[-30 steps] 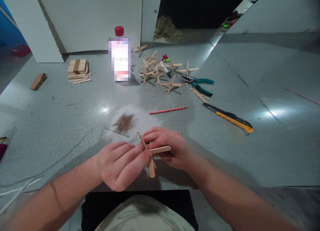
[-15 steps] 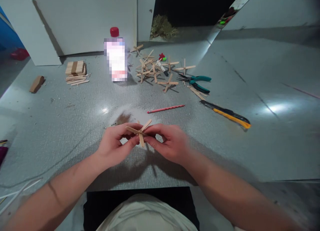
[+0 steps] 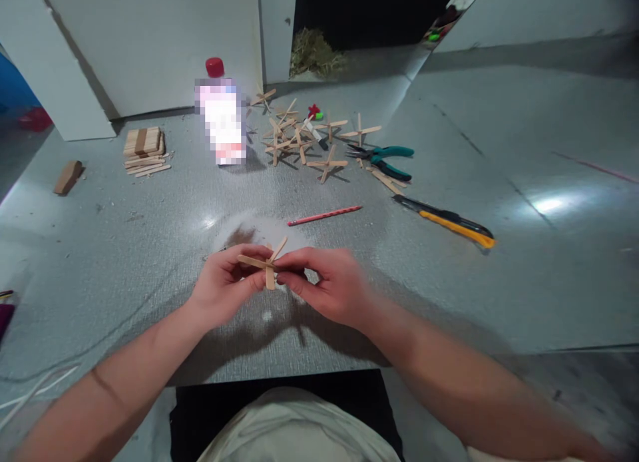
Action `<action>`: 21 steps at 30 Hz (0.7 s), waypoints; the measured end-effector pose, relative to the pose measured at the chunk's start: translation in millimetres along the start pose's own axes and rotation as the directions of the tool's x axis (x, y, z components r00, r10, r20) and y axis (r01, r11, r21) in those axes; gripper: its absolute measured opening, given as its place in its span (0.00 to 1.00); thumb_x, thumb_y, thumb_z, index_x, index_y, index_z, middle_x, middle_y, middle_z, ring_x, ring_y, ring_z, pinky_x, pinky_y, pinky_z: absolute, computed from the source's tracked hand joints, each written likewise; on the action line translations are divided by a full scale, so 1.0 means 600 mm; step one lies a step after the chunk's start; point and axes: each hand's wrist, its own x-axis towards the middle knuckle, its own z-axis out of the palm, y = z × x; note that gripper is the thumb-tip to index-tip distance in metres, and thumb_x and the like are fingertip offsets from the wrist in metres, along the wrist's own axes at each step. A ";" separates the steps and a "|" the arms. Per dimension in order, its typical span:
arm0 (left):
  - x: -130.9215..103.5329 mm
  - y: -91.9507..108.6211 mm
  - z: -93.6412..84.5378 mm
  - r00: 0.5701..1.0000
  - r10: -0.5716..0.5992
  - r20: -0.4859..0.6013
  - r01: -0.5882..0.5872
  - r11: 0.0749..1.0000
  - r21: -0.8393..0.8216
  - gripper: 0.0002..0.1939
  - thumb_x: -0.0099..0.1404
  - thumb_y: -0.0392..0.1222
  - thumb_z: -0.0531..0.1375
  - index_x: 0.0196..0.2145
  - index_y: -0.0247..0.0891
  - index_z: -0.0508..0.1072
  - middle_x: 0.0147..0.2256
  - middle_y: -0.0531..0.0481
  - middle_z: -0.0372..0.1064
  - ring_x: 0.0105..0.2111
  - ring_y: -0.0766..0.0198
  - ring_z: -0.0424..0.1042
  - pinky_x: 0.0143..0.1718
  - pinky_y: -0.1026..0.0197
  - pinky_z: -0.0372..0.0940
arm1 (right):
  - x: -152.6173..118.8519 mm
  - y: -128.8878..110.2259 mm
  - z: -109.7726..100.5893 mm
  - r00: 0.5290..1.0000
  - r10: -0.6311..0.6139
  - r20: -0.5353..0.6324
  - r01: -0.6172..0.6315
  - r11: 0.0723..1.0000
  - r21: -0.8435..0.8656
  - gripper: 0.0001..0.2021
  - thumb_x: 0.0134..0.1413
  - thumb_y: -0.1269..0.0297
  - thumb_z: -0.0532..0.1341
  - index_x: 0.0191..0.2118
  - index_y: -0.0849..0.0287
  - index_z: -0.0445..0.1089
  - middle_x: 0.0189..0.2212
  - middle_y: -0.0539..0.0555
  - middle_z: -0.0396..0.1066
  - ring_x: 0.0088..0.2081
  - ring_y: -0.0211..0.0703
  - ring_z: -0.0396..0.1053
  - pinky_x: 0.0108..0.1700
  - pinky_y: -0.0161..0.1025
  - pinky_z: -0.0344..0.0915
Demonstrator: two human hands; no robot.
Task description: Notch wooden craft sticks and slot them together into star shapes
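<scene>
Between my two hands, low over the near part of the table, is a popsicle-stick cross piece (image 3: 270, 275), made of small wooden sticks joined at the middle. My left hand (image 3: 227, 283) pinches its left side between thumb and fingers. On the right, the thumb and fingers of my right hand (image 3: 324, 282) close on the opposite side. My fingertips hide part of the joint. Beyond my hands lies a red pencil (image 3: 324, 216), and past it a cluster of similar stick pieces (image 3: 328, 164) stands on the table.
Green-handled pliers (image 3: 392, 162) and a yellow-black utility knife (image 3: 449, 224) lie to the right. A red-capped bottle (image 3: 214, 67), blurred, stands at the back. Leftward are a bundle of popsicle sticks (image 3: 142, 141) and a brown block (image 3: 68, 178). A white panel (image 3: 154, 42) rises behind the table (image 3: 174, 202).
The view has shifted slightly, so most things appear a little further left. Both hands still grip the stick piece, which is turned a little.
</scene>
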 end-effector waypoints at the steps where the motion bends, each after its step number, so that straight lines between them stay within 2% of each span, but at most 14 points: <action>1: 0.001 0.000 -0.001 1.000 -0.026 -0.006 0.026 1.000 -0.003 0.15 0.58 0.46 0.73 0.40 0.37 0.79 0.31 0.50 0.78 0.27 0.67 0.76 0.29 0.65 0.74 | 0.000 -0.001 0.000 1.000 -0.007 -0.002 0.007 1.000 -0.002 0.05 0.66 0.68 0.63 0.45 0.55 0.75 0.36 0.50 0.82 0.33 0.36 0.78 0.36 0.33 0.71; 4: 0.004 0.001 -0.006 0.998 -0.068 -0.006 0.068 0.998 -0.018 0.16 0.55 0.41 0.74 0.41 0.37 0.80 0.32 0.48 0.79 0.28 0.66 0.77 0.28 0.66 0.73 | -0.002 -0.001 -0.001 0.999 -0.036 -0.014 0.037 0.999 0.032 0.05 0.66 0.68 0.63 0.45 0.56 0.75 0.35 0.50 0.82 0.31 0.35 0.77 0.34 0.32 0.70; 8: 0.007 -0.003 -0.011 0.997 -0.065 -0.028 0.064 0.996 -0.060 0.17 0.51 0.34 0.72 0.41 0.38 0.81 0.35 0.49 0.80 0.29 0.66 0.77 0.27 0.67 0.72 | -0.004 -0.002 -0.003 1.000 -0.026 -0.004 0.026 0.981 0.190 0.06 0.65 0.70 0.64 0.46 0.55 0.75 0.31 0.48 0.82 0.29 0.34 0.78 0.34 0.32 0.72; 11: 0.008 -0.005 -0.012 0.997 -0.072 -0.024 0.071 0.995 -0.066 0.17 0.51 0.32 0.72 0.41 0.38 0.82 0.33 0.50 0.80 0.28 0.68 0.76 0.26 0.68 0.71 | -0.004 -0.002 -0.005 1.000 -0.031 -0.001 0.031 0.960 0.277 0.05 0.64 0.70 0.64 0.44 0.55 0.74 0.30 0.48 0.81 0.30 0.35 0.79 0.33 0.31 0.73; 17: 0.006 0.001 -0.005 0.998 -0.028 -0.053 0.026 0.998 -0.052 0.11 0.56 0.38 0.72 0.39 0.39 0.81 0.32 0.50 0.80 0.28 0.66 0.78 0.28 0.66 0.73 | -0.002 0.001 -0.003 0.998 -0.061 0.017 0.053 0.948 0.315 0.06 0.63 0.72 0.64 0.43 0.55 0.73 0.29 0.49 0.81 0.31 0.35 0.79 0.35 0.31 0.75; 21: 0.008 -0.006 -0.009 0.999 -0.007 -0.054 0.005 1.000 -0.025 0.14 0.57 0.44 0.73 0.40 0.39 0.81 0.33 0.49 0.80 0.30 0.64 0.79 0.27 0.65 0.74 | -0.004 0.008 0.003 0.999 -0.046 0.019 0.035 0.922 0.385 0.04 0.66 0.71 0.63 0.43 0.55 0.72 0.30 0.49 0.80 0.30 0.34 0.78 0.33 0.30 0.73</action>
